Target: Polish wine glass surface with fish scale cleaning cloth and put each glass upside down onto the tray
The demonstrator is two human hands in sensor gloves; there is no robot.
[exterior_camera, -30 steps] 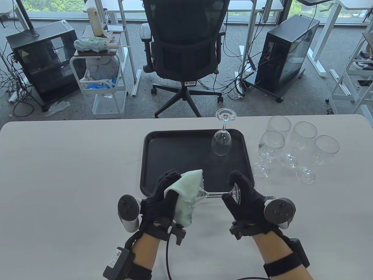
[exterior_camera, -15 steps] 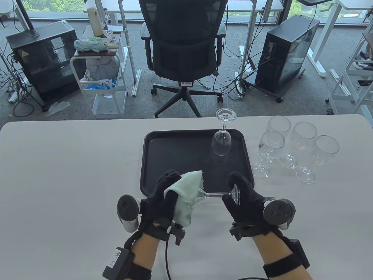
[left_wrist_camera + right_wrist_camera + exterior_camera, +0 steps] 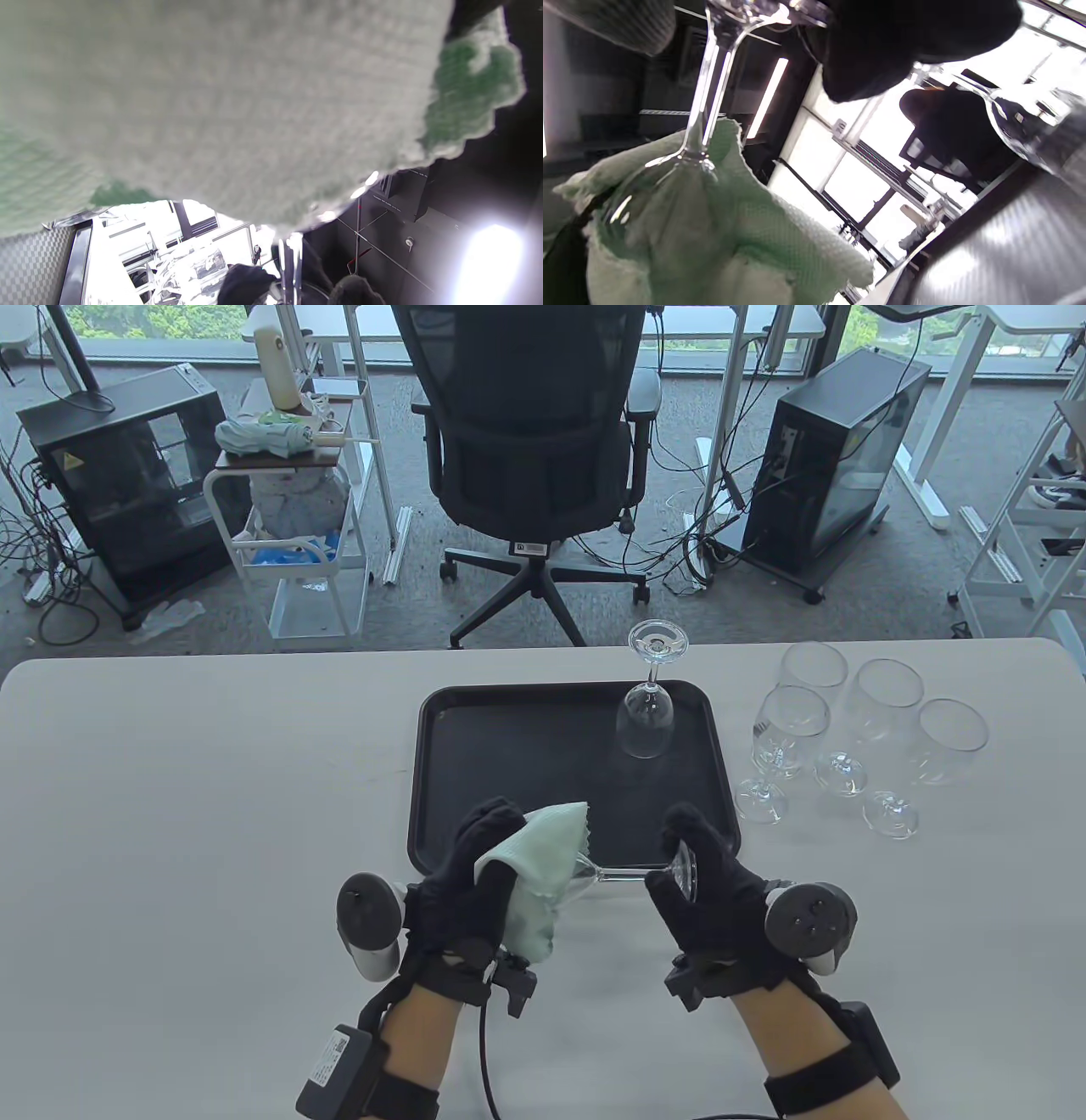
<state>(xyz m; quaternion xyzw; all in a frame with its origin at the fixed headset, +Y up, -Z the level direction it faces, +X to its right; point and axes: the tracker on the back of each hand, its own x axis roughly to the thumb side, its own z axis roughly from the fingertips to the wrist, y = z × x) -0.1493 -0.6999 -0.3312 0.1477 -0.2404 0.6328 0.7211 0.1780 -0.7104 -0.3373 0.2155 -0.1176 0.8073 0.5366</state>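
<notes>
I hold a wine glass (image 3: 632,872) on its side above the table's near middle. My right hand (image 3: 700,882) grips its foot. My left hand (image 3: 479,869) wraps the pale green cloth (image 3: 539,869) around the bowl, which is mostly hidden. The right wrist view shows the stem (image 3: 706,91) running into the cloth-covered bowl (image 3: 670,212). The cloth (image 3: 220,106) fills the left wrist view. One glass (image 3: 649,704) stands upside down at the far right of the black tray (image 3: 501,746).
Several upright wine glasses (image 3: 857,729) stand on the white table (image 3: 170,814) to the right of the tray. An office chair (image 3: 534,449) stands beyond the far edge of the table.
Both hands and the held glass stay almost in place, shifting only slightly. The office chair behind the table has turned and drifted a little.
</notes>
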